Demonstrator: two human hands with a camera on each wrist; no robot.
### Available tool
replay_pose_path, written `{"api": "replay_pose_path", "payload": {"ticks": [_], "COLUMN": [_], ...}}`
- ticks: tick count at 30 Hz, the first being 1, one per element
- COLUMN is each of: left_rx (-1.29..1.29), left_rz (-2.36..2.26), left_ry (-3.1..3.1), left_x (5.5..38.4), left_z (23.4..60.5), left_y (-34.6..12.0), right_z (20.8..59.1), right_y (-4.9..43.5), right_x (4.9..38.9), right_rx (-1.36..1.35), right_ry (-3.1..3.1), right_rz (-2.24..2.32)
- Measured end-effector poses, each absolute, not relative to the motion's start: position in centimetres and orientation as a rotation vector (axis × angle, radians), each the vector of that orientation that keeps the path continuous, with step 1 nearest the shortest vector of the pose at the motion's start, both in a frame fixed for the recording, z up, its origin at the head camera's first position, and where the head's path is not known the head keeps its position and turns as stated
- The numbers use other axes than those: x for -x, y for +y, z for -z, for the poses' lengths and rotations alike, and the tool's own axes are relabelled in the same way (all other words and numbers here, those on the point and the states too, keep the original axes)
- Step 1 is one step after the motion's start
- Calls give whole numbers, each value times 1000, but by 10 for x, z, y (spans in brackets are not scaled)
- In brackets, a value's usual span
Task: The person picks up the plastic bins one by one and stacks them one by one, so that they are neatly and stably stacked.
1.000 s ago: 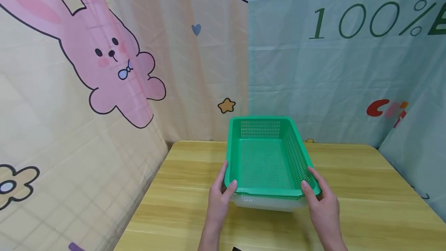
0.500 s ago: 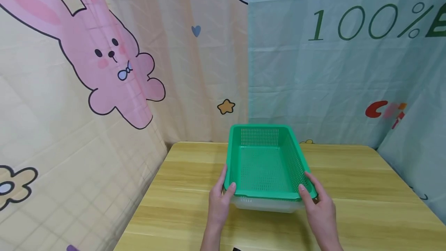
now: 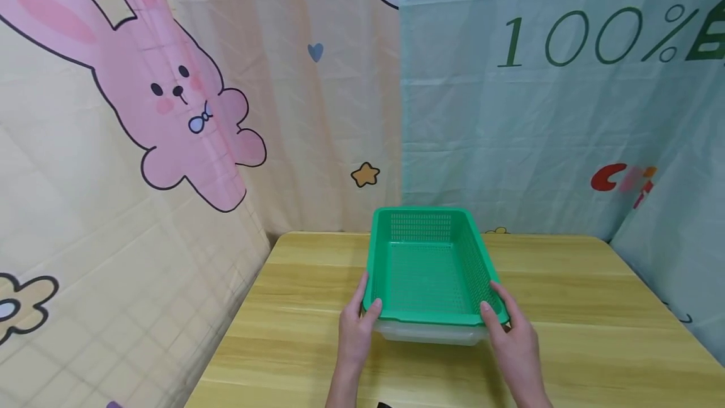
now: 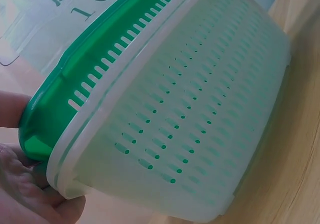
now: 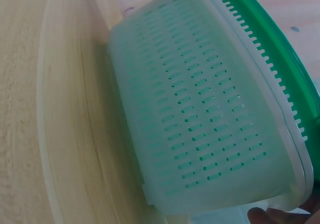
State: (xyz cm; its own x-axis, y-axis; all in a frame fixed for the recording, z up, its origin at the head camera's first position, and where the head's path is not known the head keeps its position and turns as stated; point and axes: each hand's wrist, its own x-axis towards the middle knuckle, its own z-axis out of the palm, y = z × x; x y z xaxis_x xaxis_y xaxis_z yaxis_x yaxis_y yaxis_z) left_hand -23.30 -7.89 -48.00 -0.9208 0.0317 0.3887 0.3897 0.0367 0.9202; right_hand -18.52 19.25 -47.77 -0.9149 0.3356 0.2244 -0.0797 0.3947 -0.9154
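A green plastic basket (image 3: 421,318) with slotted mesh walls sits nested inside a translucent white basket (image 3: 433,332), and nothing lies in it. My left hand (image 3: 355,335) grips the near left corner, thumb over the green rim. At the near right corner my right hand (image 3: 514,348) holds on the same way. In the left wrist view, fingers of the left hand (image 4: 25,189) curl under the white rim, and the green rim stands a little above it. From the right wrist, the white basket (image 5: 200,108) shows its perforated wall with its base at the tabletop; fingertips (image 5: 280,216) reach under its rim.
The baskets are on a light wooden table (image 3: 595,320), toward its middle. Printed curtains (image 3: 323,112) hang behind and on both sides. A small black object (image 3: 384,405) shows at the bottom edge, and a bit of purple (image 3: 114,405) at the lower left.
The green basket's far end has sunk lower in the head view, and its right side has shifted slightly left. My right hand has moved left with it; the left hand has barely moved.
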Motion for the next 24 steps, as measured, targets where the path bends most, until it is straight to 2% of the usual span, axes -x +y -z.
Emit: {"api": "replay_pose_path", "payload": {"ticks": [16,24], "left_rx": [418,388], "left_rz": [1978,1934], "left_ry": [-2063,-2106], "left_x": [237,237], "left_z": [491,490], "left_y": [-79,-80], "right_z": [484,490], "right_y": [189,192], "right_x": [187,193], "right_rx": [227,107], "right_ry": [-2305,-2338], "right_rz": [-1471,-1436]}}
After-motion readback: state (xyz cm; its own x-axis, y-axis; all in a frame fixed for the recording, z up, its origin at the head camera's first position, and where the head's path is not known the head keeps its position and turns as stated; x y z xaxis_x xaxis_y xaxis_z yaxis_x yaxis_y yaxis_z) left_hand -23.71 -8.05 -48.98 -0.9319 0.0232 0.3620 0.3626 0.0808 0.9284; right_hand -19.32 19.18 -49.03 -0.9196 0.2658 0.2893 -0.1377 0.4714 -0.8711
